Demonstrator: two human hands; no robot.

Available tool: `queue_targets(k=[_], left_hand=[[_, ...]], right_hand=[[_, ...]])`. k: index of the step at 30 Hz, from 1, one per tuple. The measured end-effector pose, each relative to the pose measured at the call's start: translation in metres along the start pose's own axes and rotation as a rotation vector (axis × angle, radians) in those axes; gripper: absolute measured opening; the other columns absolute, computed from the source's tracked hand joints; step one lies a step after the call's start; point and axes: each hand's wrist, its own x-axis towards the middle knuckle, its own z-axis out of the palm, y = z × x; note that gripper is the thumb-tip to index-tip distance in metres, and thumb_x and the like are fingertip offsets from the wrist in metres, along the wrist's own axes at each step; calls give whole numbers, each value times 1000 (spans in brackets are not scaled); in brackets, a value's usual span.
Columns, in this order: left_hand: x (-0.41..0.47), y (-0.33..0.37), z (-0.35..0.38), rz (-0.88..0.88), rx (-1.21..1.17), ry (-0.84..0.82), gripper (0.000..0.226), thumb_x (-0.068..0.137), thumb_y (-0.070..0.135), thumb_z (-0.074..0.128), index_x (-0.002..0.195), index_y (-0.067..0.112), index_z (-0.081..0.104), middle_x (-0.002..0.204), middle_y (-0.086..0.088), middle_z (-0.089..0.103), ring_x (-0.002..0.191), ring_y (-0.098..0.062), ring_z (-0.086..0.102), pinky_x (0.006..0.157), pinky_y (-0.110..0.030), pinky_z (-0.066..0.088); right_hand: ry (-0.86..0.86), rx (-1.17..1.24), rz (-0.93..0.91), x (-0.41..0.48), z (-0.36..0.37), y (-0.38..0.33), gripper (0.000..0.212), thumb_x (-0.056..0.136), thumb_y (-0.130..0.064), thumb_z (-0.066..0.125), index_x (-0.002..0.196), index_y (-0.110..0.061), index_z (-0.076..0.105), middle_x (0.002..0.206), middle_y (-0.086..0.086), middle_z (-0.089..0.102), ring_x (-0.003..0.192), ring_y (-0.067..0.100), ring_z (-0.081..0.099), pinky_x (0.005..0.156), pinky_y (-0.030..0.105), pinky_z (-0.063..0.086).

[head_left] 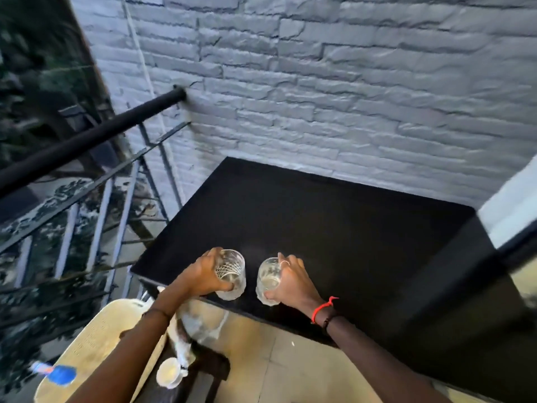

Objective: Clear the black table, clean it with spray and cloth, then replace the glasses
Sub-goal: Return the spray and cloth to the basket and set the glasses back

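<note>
Two clear cut-glass tumblers stand upright near the front edge of the black table (334, 222). My left hand (203, 274) wraps around the left glass (232, 274) from its left side. My right hand (293, 282) grips the right glass (268, 279) from its right side; a red string and dark beads circle that wrist. Both glasses look empty and rest on the table top, a hand's width apart. No spray or cloth is on the table.
A white brick wall (348, 97) backs the table. A black railing (87, 141) runs along the left. Below left sit a cream plastic chair (96, 338) with a blue-capped bottle (55, 373), a white cup (170, 373) and a crumpled cloth (186, 335).
</note>
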Motion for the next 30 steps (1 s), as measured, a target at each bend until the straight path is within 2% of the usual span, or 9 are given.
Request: queue_targets(k=[3, 6, 11, 17, 25, 30], left_hand=[[47, 34, 14, 50, 14, -56, 106, 39, 58, 73, 132, 23, 40, 126, 4, 54, 111, -16, 58, 96, -33, 48], [83, 69, 28, 92, 11, -86, 99, 43, 55, 74, 131, 26, 40, 124, 5, 53, 108, -14, 58, 92, -34, 50], [149, 127, 65, 142, 7, -132, 98, 43, 55, 75, 130, 25, 39, 122, 4, 53, 105, -14, 58, 88, -35, 53], [208, 165, 101, 121, 4, -118, 100, 50, 54, 78, 134, 26, 34, 127, 2, 48, 110, -20, 55, 93, -41, 51], [258, 185, 126, 106, 56, -117, 98, 58, 50, 80, 138, 22, 30, 132, -3, 45, 114, -23, 53, 94, -43, 49], [273, 190, 137, 95, 65, -139, 96, 63, 43, 81, 139, 20, 28, 133, -3, 44, 116, -23, 52, 94, -37, 47]], right_hand=[[54, 18, 84, 11, -29, 40, 103, 67, -43, 75, 145, -4, 21, 133, 5, 39, 125, 22, 32, 106, 26, 34], [98, 41, 147, 23, -51, 76, 103, 67, -42, 76, 146, -4, 21, 133, 4, 39, 125, 21, 32, 106, 25, 34], [157, 88, 275, 47, -90, 148, 102, 66, -40, 79, 146, -13, 23, 133, 2, 39, 127, 20, 32, 106, 28, 35], [163, 81, 358, 71, -117, 215, 96, 66, -37, 79, 143, -12, 27, 133, 3, 39, 126, 20, 32, 104, 27, 37], [129, 70, 414, 99, -130, 270, 95, 66, -34, 79, 143, -12, 28, 132, 4, 38, 125, 20, 33, 102, 26, 36], [116, 83, 427, 110, -130, 290, 95, 67, -31, 80, 144, -12, 26, 135, 4, 36, 127, 20, 31, 103, 26, 35]])
